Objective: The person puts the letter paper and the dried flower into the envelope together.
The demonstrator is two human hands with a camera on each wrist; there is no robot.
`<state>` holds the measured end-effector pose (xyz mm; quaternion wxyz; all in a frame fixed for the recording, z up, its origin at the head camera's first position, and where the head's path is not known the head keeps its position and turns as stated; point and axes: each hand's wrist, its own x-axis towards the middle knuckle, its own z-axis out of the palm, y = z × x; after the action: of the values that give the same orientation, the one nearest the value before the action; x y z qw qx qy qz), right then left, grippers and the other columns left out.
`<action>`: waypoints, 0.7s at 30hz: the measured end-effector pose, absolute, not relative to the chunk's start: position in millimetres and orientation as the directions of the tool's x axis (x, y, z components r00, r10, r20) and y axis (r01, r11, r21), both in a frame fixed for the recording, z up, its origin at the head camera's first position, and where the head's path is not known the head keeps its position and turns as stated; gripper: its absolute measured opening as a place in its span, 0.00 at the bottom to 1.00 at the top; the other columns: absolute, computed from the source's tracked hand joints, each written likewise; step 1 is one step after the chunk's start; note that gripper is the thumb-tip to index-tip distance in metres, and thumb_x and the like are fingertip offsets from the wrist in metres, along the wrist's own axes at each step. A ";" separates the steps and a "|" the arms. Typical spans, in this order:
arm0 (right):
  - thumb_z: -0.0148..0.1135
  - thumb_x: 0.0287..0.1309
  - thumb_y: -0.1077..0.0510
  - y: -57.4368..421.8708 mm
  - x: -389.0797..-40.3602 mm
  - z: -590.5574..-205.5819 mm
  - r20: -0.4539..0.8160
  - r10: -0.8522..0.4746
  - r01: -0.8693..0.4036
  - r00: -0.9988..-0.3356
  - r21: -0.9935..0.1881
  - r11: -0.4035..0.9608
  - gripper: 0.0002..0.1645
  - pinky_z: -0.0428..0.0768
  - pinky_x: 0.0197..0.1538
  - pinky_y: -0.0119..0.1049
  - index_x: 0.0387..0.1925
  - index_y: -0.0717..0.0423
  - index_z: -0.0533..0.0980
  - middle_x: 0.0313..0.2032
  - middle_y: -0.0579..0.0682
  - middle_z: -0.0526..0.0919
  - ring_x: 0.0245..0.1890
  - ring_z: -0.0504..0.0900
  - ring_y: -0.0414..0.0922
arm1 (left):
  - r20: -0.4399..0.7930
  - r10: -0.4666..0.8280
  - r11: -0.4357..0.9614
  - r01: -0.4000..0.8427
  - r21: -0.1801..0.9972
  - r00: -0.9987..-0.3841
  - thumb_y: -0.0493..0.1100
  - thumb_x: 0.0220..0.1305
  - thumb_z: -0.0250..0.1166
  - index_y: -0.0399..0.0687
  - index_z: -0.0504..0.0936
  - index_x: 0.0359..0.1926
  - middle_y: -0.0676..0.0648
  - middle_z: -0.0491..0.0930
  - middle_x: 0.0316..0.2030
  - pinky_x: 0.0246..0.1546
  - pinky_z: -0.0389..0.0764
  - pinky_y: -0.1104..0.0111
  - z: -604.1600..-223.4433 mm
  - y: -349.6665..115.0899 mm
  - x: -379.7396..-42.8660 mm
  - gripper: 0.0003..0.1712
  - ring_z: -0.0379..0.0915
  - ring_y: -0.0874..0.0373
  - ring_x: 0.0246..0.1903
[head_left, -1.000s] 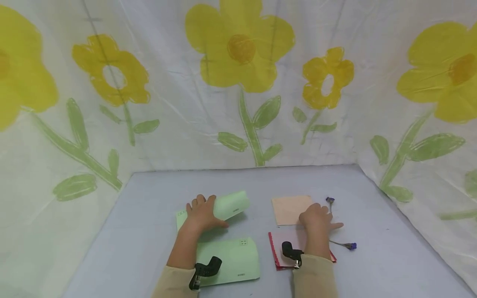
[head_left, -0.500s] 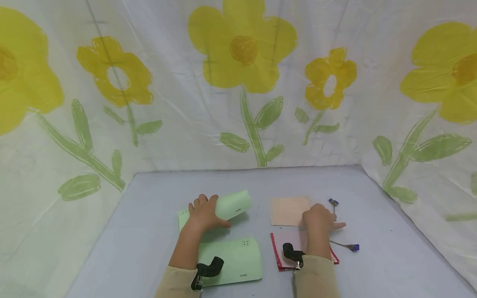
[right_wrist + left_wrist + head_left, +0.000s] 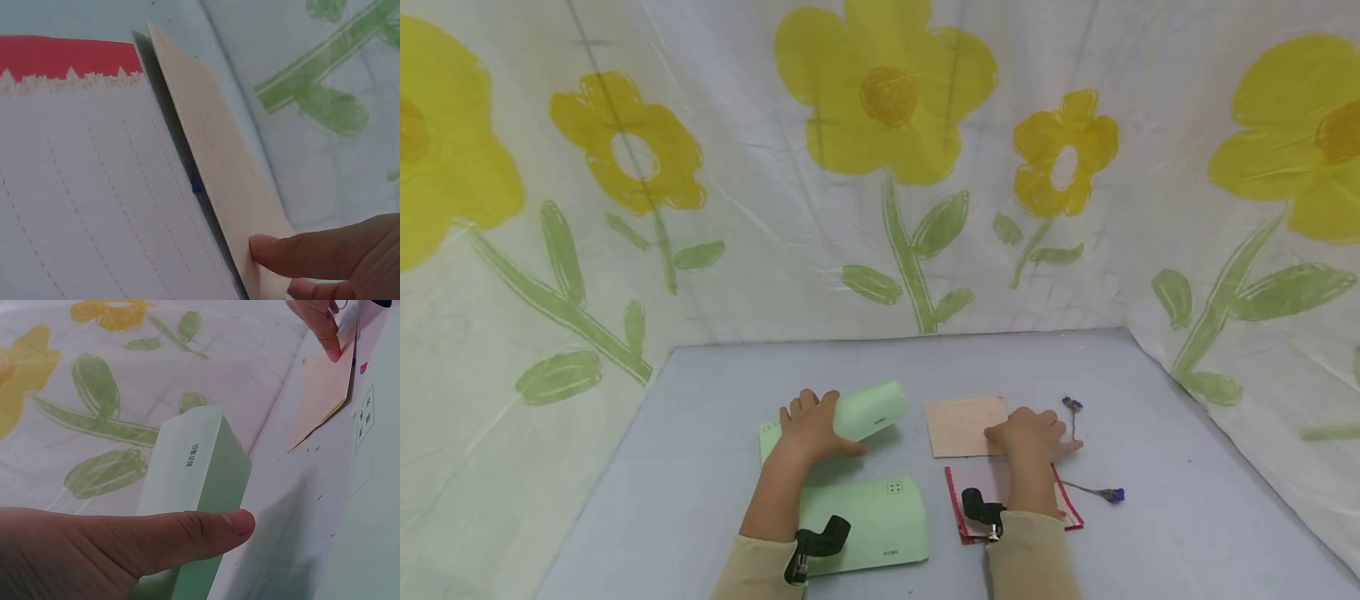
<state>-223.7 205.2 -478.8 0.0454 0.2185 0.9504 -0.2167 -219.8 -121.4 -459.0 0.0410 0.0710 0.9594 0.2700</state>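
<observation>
My left hand (image 3: 811, 427) grips a pale green envelope (image 3: 865, 412) with small printed characters, bent upward off the table. In the left wrist view the thumb (image 3: 206, 532) lies across the envelope's face; the other fingers are hidden behind it. A flat peach-coloured paper (image 3: 958, 427) is pinched at its right end by my right hand (image 3: 1030, 433). The right wrist view has the thumb (image 3: 300, 253) on top of this paper and fingers partly showing underneath. Just below it lies a pink letter sheet (image 3: 81, 181) with dashed lines and a red, ragged-edged border.
A second green envelope (image 3: 872, 525) lies flat near my left forearm. Two dried purple flowers, one farther back (image 3: 1072, 405) and one nearer (image 3: 1108, 496), lie right of my right hand. A curtain (image 3: 737, 208) with painted yellow flowers borders the grey table (image 3: 700, 467).
My right hand has shifted a little left, and the peach paper has slid left with it, uncovering more of the pink sheet's right side. The left hand stays on the green envelope.
</observation>
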 end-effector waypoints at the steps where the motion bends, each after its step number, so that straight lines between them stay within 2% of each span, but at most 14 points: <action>1: 0.64 0.56 0.50 204.5 -224.7 -480.5 -0.163 0.404 0.435 -0.900 -0.394 0.810 0.24 0.36 0.61 0.80 0.44 0.68 0.77 0.52 0.79 0.64 0.61 0.55 0.76 | -0.041 0.158 0.844 0.113 0.524 -0.987 0.60 0.38 0.84 0.37 0.68 0.68 0.35 0.65 0.50 0.63 0.50 0.34 -459.6 -121.5 -220.0 0.60 0.59 0.35 0.54; 4: 0.60 0.58 0.55 203.9 -226.6 -483.7 -0.088 0.420 0.414 -0.903 -0.432 0.801 0.17 0.42 0.62 0.77 0.43 0.65 0.79 0.51 0.76 0.67 0.60 0.57 0.75 | -0.045 0.156 0.846 0.110 0.521 -0.987 0.60 0.38 0.83 0.37 0.68 0.69 0.35 0.65 0.50 0.64 0.49 0.33 -461.2 -121.8 -220.5 0.60 0.59 0.35 0.54; 6: 0.58 0.59 0.56 204.0 -227.2 -483.4 -0.019 0.418 0.377 -0.908 -0.470 0.798 0.15 0.53 0.60 0.74 0.41 0.64 0.80 0.49 0.75 0.72 0.56 0.63 0.74 | -0.049 0.154 0.852 0.108 0.513 -0.987 0.61 0.39 0.83 0.37 0.68 0.69 0.34 0.65 0.51 0.64 0.47 0.32 -462.2 -121.8 -220.9 0.60 0.59 0.34 0.56; 8: 0.58 0.59 0.57 204.7 -227.1 -481.6 0.038 0.413 0.331 -0.910 -0.533 0.778 0.12 0.63 0.54 0.68 0.38 0.63 0.80 0.44 0.70 0.77 0.49 0.70 0.71 | -0.053 0.148 0.860 0.102 0.499 -0.987 0.61 0.39 0.83 0.37 0.68 0.69 0.32 0.65 0.54 0.64 0.43 0.31 -462.2 -121.8 -220.8 0.60 0.58 0.33 0.58; 10: 0.56 0.62 0.58 205.5 -226.9 -478.3 0.081 0.407 0.282 -0.910 -0.600 0.749 0.12 0.70 0.47 0.62 0.39 0.65 0.77 0.40 0.68 0.79 0.43 0.75 0.68 | -0.055 0.138 0.869 0.094 0.486 -0.989 0.62 0.40 0.83 0.37 0.67 0.69 0.31 0.65 0.56 0.65 0.40 0.31 -461.8 -121.7 -220.7 0.60 0.57 0.32 0.60; 14: 0.49 0.70 0.58 207.9 -227.3 -471.6 0.130 0.418 0.203 -0.899 -0.723 0.661 0.12 0.73 0.39 0.54 0.44 0.66 0.69 0.37 0.66 0.78 0.35 0.76 0.61 | -0.037 0.106 0.869 0.074 0.489 -0.994 0.60 0.40 0.83 0.35 0.66 0.68 0.30 0.64 0.58 0.65 0.38 0.31 -458.8 -121.1 -220.4 0.60 0.56 0.31 0.62; 19: 0.43 0.75 0.56 210.8 -229.4 -463.0 0.140 0.440 0.159 -0.887 -0.802 0.575 0.15 0.72 0.35 0.49 0.51 0.65 0.63 0.39 0.68 0.79 0.34 0.76 0.60 | 0.011 0.085 0.835 0.077 0.545 -0.996 0.54 0.38 0.86 0.36 0.60 0.71 0.30 0.62 0.62 0.66 0.37 0.32 -457.0 -120.3 -221.1 0.64 0.52 0.31 0.66; 21: 0.43 0.76 0.55 211.5 -229.9 -458.8 0.109 0.435 0.160 -0.894 -0.828 0.538 0.17 0.72 0.36 0.46 0.55 0.64 0.62 0.44 0.69 0.80 0.37 0.78 0.59 | 0.021 0.087 0.823 0.084 0.562 -0.996 0.52 0.38 0.86 0.37 0.57 0.72 0.30 0.61 0.63 0.66 0.36 0.32 -457.0 -119.8 -221.5 0.66 0.50 0.32 0.67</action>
<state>-229.9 211.5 -458.8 -0.1528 0.1724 0.8634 -0.4488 -221.5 -119.8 -457.0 0.0028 0.0449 0.9547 0.2940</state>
